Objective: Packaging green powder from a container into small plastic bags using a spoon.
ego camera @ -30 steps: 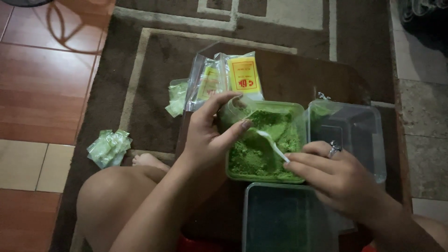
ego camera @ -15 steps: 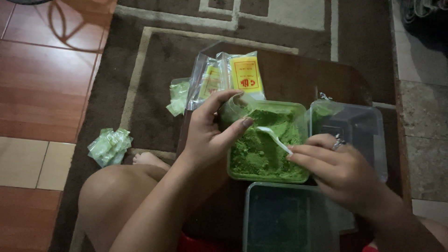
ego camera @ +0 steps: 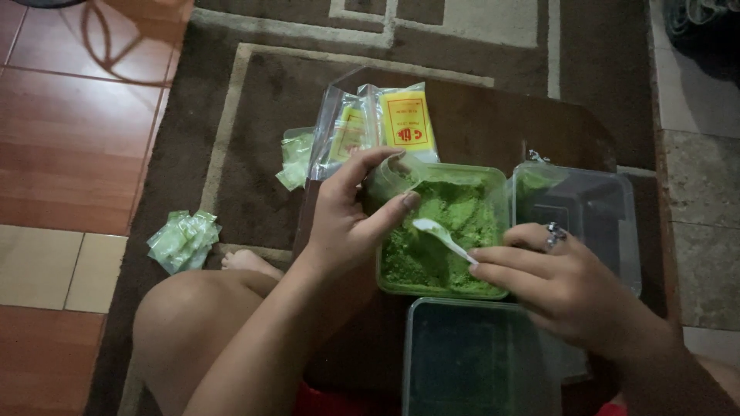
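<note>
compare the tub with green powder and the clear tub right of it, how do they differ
The tub of green powder is nearly full; the clear tub to its right looks mostly empty, with only green traces at one corner. The right hand holds a white spoon over the powder tub, while nothing reaches into the clear tub. Both are rectangular plastic tubs with no lid on, side by side on the dark table.

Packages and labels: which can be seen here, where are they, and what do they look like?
Clear packets with yellow labels: back of the table, flat rectangles, red print.
Small green sachet: on the rug, left of those packets.
Pile of green sachets: on the rug's left edge, near the knee.
</note>
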